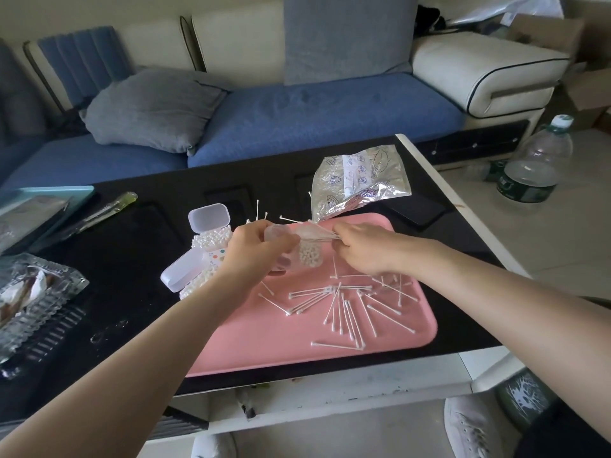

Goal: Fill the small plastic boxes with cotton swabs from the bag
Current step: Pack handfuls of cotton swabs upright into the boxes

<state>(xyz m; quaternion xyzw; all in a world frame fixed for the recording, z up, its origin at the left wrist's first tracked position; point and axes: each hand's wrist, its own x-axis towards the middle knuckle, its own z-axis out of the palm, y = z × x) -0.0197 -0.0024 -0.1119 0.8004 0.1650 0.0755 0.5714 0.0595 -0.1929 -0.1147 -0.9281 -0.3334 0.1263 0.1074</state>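
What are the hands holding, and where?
The left hand grips a small clear box round its side. The right hand pinches a bunch of cotton swabs near one end.

**Pastels on black**

I see white cotton swabs [344, 305] on a pink tray [264, 345], itself on a glossy black table [132, 259]. Behind the tray, a silvery-clear bag [360, 180] bears blue doodles; left of it, frosted-white boxes [209, 219]; beyond, a blue sofa [314, 117].
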